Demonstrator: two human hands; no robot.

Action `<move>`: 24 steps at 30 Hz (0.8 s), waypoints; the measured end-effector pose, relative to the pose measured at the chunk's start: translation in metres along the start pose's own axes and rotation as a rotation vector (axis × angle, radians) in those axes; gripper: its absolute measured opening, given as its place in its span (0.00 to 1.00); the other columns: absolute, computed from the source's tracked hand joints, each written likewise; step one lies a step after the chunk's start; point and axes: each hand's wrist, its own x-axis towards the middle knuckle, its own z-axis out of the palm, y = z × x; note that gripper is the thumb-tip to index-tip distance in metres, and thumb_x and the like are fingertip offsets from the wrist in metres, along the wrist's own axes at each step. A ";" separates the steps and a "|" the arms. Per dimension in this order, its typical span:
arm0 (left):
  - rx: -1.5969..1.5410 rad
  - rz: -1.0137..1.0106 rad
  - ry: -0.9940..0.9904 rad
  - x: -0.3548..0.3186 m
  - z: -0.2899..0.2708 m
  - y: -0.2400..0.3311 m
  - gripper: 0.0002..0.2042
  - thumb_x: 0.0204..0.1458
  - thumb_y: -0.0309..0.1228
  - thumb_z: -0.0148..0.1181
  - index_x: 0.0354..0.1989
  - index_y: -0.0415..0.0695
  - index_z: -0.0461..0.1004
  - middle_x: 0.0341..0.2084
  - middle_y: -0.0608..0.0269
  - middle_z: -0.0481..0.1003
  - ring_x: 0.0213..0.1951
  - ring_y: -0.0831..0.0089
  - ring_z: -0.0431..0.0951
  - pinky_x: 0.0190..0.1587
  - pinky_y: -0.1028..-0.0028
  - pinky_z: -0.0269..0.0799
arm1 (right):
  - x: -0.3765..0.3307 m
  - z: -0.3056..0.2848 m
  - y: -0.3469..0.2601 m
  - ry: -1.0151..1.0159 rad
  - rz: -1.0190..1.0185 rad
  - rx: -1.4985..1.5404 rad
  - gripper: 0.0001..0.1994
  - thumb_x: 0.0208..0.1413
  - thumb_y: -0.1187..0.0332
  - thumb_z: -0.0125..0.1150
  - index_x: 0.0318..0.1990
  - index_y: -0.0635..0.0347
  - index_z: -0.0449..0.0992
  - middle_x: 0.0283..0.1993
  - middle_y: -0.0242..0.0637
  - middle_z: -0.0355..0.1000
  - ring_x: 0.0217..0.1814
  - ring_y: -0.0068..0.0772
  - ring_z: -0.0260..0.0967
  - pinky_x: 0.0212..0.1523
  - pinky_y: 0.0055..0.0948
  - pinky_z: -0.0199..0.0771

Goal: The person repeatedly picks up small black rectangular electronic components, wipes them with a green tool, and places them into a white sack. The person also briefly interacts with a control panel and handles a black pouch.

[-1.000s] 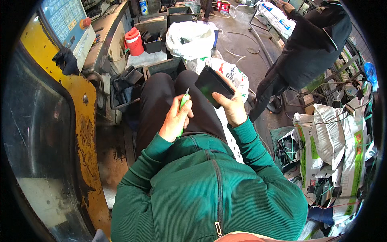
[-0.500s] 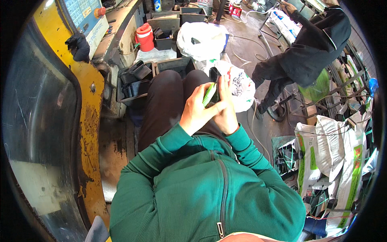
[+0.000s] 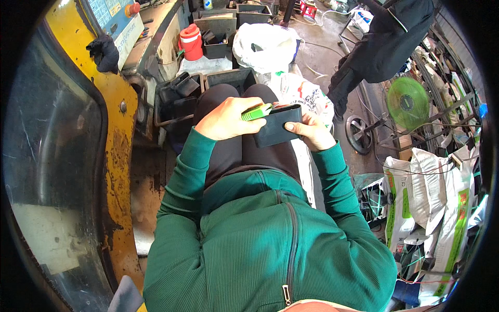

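Observation:
Above my lap, my right hand grips a dark rectangular plastic piece by its right end, with the thumb on its near face. It looks like a shallow box, its broad side tilted toward me. At its left end, my left hand is closed round a bright green box cutter. The cutter points at the upper left edge of the piece. Whether the blade touches the plastic is too small to tell. My legs lie under both hands.
Left of my knees, a bin holds similar dark pieces; another bin stands ahead. Beyond are a red-and-white jug and white plastic bags. A yellow machine frame borders my left. Rightward are a person in dark clothes, a green fan and sacks.
My hands have moved apart, and the dark plastic piece has turned its broad side into view. The green cutter has swung from upright to nearly level. The person at right has shifted farther off.

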 end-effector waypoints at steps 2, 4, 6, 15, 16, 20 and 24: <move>-0.031 0.017 0.165 0.002 0.014 -0.006 0.14 0.49 0.34 0.61 0.40 0.39 0.70 0.29 0.59 0.73 0.33 0.74 0.73 0.41 0.73 0.68 | 0.002 -0.004 0.011 0.072 -0.047 -0.035 0.24 0.51 0.72 0.62 0.56 0.63 0.66 0.49 0.34 0.70 0.52 0.24 0.65 0.55 0.25 0.63; 0.060 0.039 0.524 0.008 0.033 -0.007 0.18 0.51 0.38 0.60 0.45 0.41 0.66 0.33 0.55 0.74 0.38 0.67 0.76 0.42 0.70 0.69 | 0.007 -0.006 0.033 0.243 -0.144 -0.101 0.22 0.51 0.73 0.61 0.55 0.63 0.66 0.48 0.33 0.70 0.50 0.24 0.66 0.54 0.25 0.63; 0.124 -0.023 0.611 0.009 0.048 -0.020 0.19 0.54 0.40 0.56 0.47 0.42 0.62 0.35 0.52 0.73 0.38 0.60 0.76 0.41 0.67 0.70 | 0.017 -0.015 0.064 0.384 -0.282 -0.246 0.22 0.50 0.77 0.60 0.55 0.62 0.66 0.47 0.35 0.70 0.48 0.25 0.66 0.53 0.24 0.64; 0.161 -0.162 0.310 0.004 0.100 -0.017 0.17 0.56 0.47 0.48 0.44 0.46 0.65 0.32 0.51 0.75 0.35 0.51 0.76 0.34 0.59 0.71 | 0.019 -0.012 0.106 0.613 -0.369 -0.569 0.28 0.44 0.81 0.60 0.56 0.57 0.66 0.53 0.45 0.69 0.57 0.36 0.66 0.56 0.31 0.63; 0.171 -0.168 0.305 0.005 0.100 -0.016 0.18 0.56 0.47 0.48 0.44 0.46 0.65 0.32 0.51 0.75 0.35 0.51 0.76 0.34 0.59 0.71 | 0.019 -0.009 0.105 0.623 -0.355 -0.578 0.28 0.44 0.81 0.60 0.57 0.57 0.66 0.54 0.46 0.69 0.58 0.37 0.65 0.57 0.32 0.63; 0.176 -0.239 0.261 0.004 0.101 -0.019 0.18 0.56 0.49 0.47 0.43 0.47 0.66 0.31 0.51 0.75 0.35 0.50 0.76 0.34 0.58 0.70 | 0.018 -0.009 0.105 0.648 -0.353 -0.612 0.28 0.44 0.80 0.61 0.57 0.55 0.66 0.54 0.47 0.68 0.59 0.39 0.64 0.58 0.32 0.62; 0.169 -0.267 0.243 0.004 0.098 -0.021 0.18 0.56 0.49 0.46 0.43 0.47 0.67 0.30 0.50 0.75 0.35 0.50 0.76 0.34 0.58 0.70 | 0.017 -0.005 0.103 0.652 -0.317 -0.625 0.28 0.44 0.79 0.61 0.57 0.55 0.65 0.54 0.48 0.68 0.59 0.40 0.64 0.58 0.32 0.62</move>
